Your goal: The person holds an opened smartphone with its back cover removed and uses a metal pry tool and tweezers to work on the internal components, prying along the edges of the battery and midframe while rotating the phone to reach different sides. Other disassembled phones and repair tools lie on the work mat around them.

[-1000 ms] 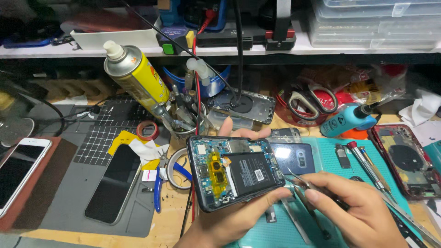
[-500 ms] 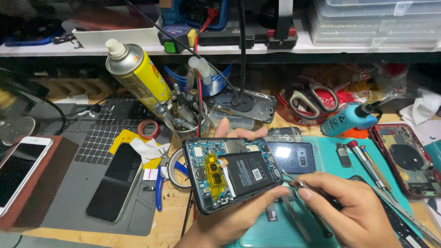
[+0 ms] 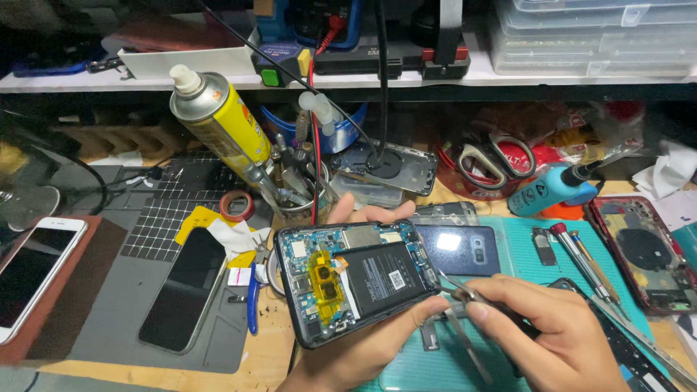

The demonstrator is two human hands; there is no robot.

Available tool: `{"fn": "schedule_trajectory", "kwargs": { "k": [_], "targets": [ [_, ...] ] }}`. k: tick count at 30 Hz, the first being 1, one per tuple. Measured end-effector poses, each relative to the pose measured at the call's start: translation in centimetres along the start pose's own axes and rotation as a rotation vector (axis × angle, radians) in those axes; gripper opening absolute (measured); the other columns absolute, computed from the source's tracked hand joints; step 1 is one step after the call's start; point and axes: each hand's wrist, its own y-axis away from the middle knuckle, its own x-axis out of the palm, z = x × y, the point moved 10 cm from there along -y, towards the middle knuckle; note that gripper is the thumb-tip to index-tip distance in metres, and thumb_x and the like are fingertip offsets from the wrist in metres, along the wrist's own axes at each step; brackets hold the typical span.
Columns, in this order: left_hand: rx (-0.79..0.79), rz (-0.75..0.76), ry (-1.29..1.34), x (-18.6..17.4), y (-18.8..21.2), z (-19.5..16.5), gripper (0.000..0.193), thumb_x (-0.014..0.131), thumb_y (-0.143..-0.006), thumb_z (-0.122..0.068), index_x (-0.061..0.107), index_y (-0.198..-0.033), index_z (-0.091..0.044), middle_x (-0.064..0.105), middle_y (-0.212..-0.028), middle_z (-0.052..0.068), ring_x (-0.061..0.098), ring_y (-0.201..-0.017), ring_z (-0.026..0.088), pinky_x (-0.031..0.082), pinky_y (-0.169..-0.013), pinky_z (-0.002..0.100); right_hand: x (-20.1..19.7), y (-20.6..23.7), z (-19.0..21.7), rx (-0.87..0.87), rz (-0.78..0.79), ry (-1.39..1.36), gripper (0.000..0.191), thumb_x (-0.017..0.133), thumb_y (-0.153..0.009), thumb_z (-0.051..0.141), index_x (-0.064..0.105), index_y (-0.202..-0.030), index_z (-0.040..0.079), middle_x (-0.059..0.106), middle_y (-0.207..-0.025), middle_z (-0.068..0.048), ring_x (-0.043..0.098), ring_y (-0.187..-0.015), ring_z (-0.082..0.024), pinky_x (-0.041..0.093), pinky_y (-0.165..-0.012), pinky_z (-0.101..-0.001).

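A cluttered wooden workbench [image 3: 268, 359] fills the view, with a grey work mat [image 3: 109, 319] on its left part and a teal mat [image 3: 523, 250] on the right. Over the middle, lifted off the bench, is the opened phone [image 3: 359, 287], back cover off, so that its black battery [image 3: 381, 279], blue board and a patch of yellow tape [image 3: 324, 279] face up. The left hand [image 3: 363, 348] comes up from the lower edge and cradles the opened phone from beneath: the thumb presses its near right edge and fingertips [image 3: 370, 213] show past its far edge, so the hand is closed around it. The phone's long axis runs roughly left to right, tilted so that the right end sits higher and farther away, the left end nearer and lower. The right hand [image 3: 541, 337] lies just right of the phone, fingers pinched narrowly on metal tweezers [image 3: 454, 290] whose tips point left and reach the phone's right edge. Behind the phone leans a yellow spray can [image 3: 218, 123], nozzle up and to the left. A dark phone [image 3: 178, 290] lies face up on the grey mat, a white phone [image 3: 29, 272] at the far left, and a blue phone back [image 3: 468, 249] on the teal mat just beyond the held one. A roll of red tape [image 3: 237, 205] sits near the can.
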Motion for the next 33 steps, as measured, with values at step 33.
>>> {"fn": "schedule_trajectory", "kwargs": {
  "k": [33],
  "targets": [
    [-0.014,0.002,-0.056,-0.3,-0.6,-1.3,0.084,0.092,-0.079,-0.002,0.038,-0.143,0.003,0.055,-0.137,0.017,0.056,-0.145,0.029,0.048,-0.119,0.041,0.4,0.1,4.4,-0.103,-0.163,0.112,0.018,0.071,-0.090,0.009,0.076,-0.107,0.004,0.071,-0.086,-0.004,0.070,-0.075,-0.013,0.056,-0.063,-0.0245]
  ]
}}
